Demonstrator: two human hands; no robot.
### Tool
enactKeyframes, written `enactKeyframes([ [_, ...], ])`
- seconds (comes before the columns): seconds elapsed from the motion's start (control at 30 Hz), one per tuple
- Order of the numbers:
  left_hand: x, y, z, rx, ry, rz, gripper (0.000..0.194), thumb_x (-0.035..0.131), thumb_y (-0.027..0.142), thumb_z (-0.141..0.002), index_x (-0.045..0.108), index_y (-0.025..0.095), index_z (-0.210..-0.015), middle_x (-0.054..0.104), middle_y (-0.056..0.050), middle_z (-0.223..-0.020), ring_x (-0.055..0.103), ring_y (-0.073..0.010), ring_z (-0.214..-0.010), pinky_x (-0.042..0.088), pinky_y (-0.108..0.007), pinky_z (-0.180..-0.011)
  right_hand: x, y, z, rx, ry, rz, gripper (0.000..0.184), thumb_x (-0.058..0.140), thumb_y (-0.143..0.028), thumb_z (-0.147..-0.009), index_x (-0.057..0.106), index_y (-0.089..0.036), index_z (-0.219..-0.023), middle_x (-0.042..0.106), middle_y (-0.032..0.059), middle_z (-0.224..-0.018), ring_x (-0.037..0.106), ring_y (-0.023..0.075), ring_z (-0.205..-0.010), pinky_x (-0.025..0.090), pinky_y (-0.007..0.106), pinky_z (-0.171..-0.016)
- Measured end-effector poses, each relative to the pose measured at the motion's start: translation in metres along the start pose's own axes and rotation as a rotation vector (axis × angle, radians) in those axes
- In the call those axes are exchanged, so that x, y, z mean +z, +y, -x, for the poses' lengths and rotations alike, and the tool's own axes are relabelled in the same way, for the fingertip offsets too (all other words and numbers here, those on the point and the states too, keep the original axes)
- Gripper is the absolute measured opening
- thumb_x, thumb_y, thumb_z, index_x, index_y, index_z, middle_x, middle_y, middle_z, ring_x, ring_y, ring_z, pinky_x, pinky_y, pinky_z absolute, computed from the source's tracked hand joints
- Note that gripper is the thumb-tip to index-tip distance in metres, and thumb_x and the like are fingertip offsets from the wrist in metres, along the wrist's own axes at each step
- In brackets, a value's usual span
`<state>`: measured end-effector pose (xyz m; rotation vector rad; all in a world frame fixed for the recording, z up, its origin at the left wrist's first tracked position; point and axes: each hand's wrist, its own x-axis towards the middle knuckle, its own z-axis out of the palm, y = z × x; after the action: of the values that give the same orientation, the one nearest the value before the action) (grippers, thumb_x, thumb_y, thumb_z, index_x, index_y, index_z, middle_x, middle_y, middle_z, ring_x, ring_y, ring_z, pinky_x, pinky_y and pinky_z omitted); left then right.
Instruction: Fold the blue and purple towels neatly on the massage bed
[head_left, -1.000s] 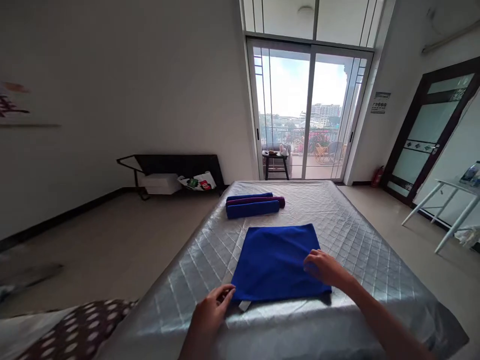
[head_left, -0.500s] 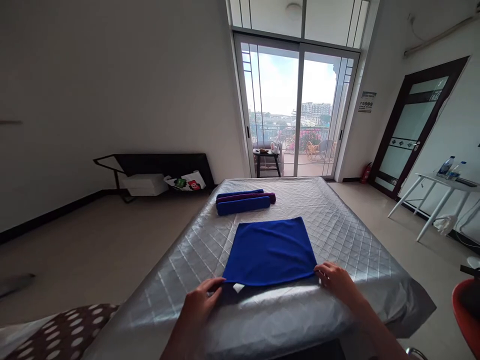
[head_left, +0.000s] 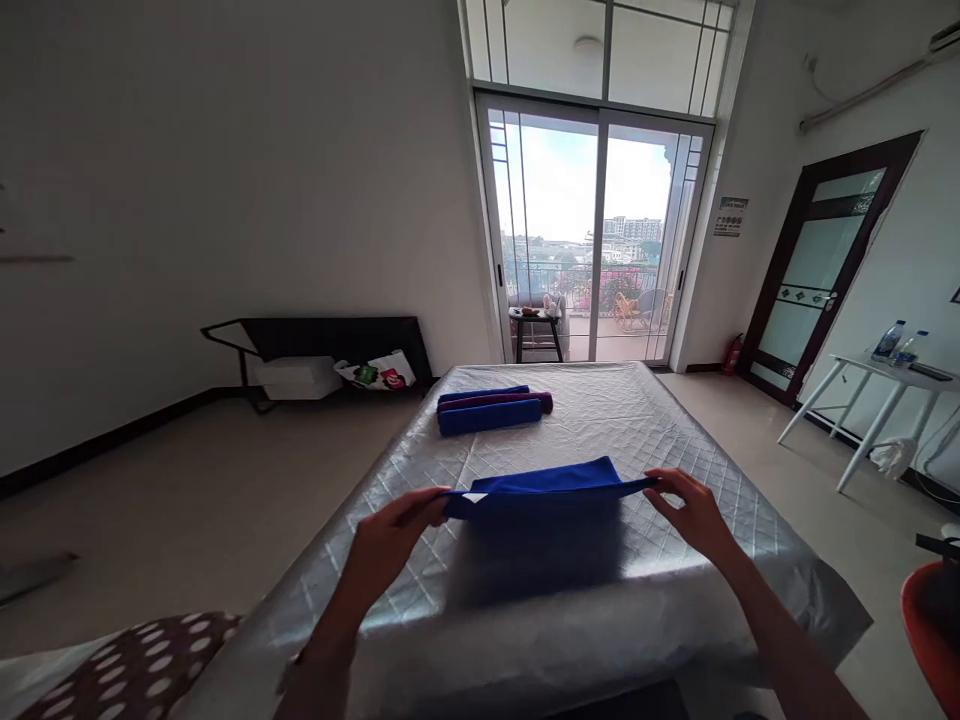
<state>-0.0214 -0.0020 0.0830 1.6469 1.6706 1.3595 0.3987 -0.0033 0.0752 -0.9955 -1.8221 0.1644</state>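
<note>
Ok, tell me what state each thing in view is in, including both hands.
Left hand: pinching the cloth's left end
Right hand: pinching its right end
Blue cloth: near edge raised, held between the hands
White tag: showing near the cloth's left end
Rolled cloths: rolled, lying side by side
Silver cover: spread, slightly wrinkled
Bottles: upright
Brown-framed door: looks shut
</note>
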Motion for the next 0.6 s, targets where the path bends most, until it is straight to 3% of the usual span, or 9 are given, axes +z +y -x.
enactKeyframes([
  [0.17, -0.024, 0.056, -0.007, 0.050, 0.022, -0.039, 0.049, 0.064, 0.066, -0.069, 0.077, 0.024, -0.092, 0.068, 0.004, -0.056, 0.068, -0.0183, -0.060, 0.053, -0.027, -0.063, -0.041, -0.031, -0.030, -0.172, 0.069, 0.092, 0.018, 0.064, -0.042, -0.093, 0.072, -0.026, -0.096, 0.074, 0.0007, -0.084, 0.071, 0.0142, -0.070, 0.062, 0.026, -0.066],
  [0.3, -0.035, 0.082, -0.019, 0.036, 0.031, -0.001, 0.046, 0.068, 0.062, -0.070, 0.076, 0.024, -0.094, 0.070, 0.002, -0.056, 0.068, -0.0187, -0.059, 0.055, -0.030, -0.067, -0.065, -0.043, -0.051, -0.094, 0.035, 0.104, 0.026, 0.065, -0.050, -0.090, 0.075, -0.025, -0.094, 0.076, 0.0013, -0.082, 0.071, 0.0156, -0.070, 0.060, 0.026, -0.064],
  [0.47, -0.016, 0.083, -0.074, -0.005, -0.070, 0.220, 0.055, 0.080, 0.059, -0.056, 0.073, 0.016, -0.090, 0.074, -0.002, -0.066, 0.073, -0.0239, -0.066, 0.062, -0.042, -0.075, -0.060, -0.024, -0.096, 0.176, -0.089, 0.085, 0.044, 0.063, -0.064, -0.083, 0.077, -0.023, -0.091, 0.073, -0.0001, -0.067, 0.070, 0.0170, -0.060, 0.058, 0.029, -0.061],
  [0.6, 0.001, 0.092, -0.117, 0.038, -0.060, 0.317, 0.048, 0.080, 0.051, -0.062, 0.070, 0.013, -0.090, 0.076, -0.004, -0.078, 0.074, -0.0234, -0.078, 0.060, -0.043, -0.086, -0.048, -0.008, -0.147, 0.276, -0.078, 0.078, 0.039, 0.067, -0.058, -0.081, 0.076, -0.021, -0.088, 0.072, -0.0016, -0.062, 0.072, 0.0178, -0.064, 0.057, 0.031, -0.069],
])
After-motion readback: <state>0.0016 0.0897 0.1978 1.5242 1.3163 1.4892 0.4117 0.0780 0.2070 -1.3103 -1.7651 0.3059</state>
